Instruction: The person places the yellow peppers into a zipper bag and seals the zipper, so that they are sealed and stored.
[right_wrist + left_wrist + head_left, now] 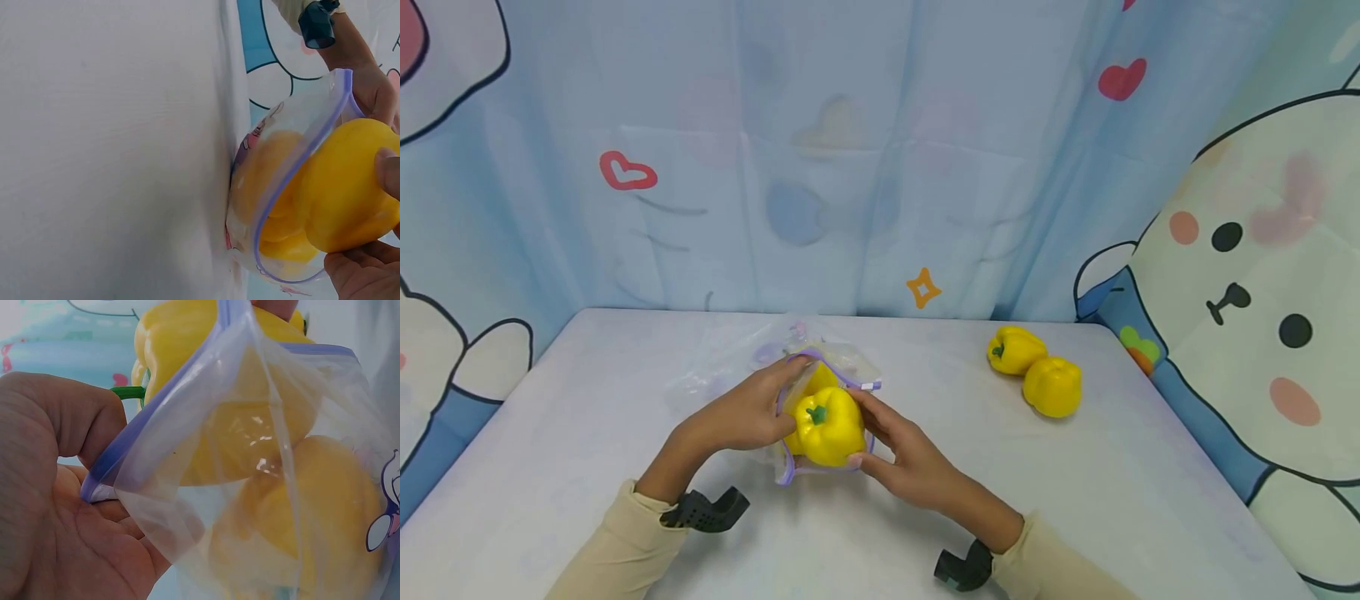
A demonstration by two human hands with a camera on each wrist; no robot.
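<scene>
A clear zip bag (787,473) with a purple rim gapes at the middle of the table. My left hand (747,408) pinches its rim between thumb and fingers. Thumb and fingers of my right hand (906,454) grip a yellow bell pepper (837,432) with a green stem, which sits partly inside the bag's mouth. Deeper in the bag, more yellow bell pepper (334,506) shows through the plastic in the left wrist view. From the right wrist side, the held pepper (350,187) overlaps the purple rim, and yellow shapes lie behind it.
Two more yellow bell peppers, one farther back (1015,350) and one nearer (1052,387), lie touching on the right of the white table (940,367). Loose clear plastic (722,367) spreads behind my left hand. A blue cartoon curtain (850,167) hangs past the table's far edge.
</scene>
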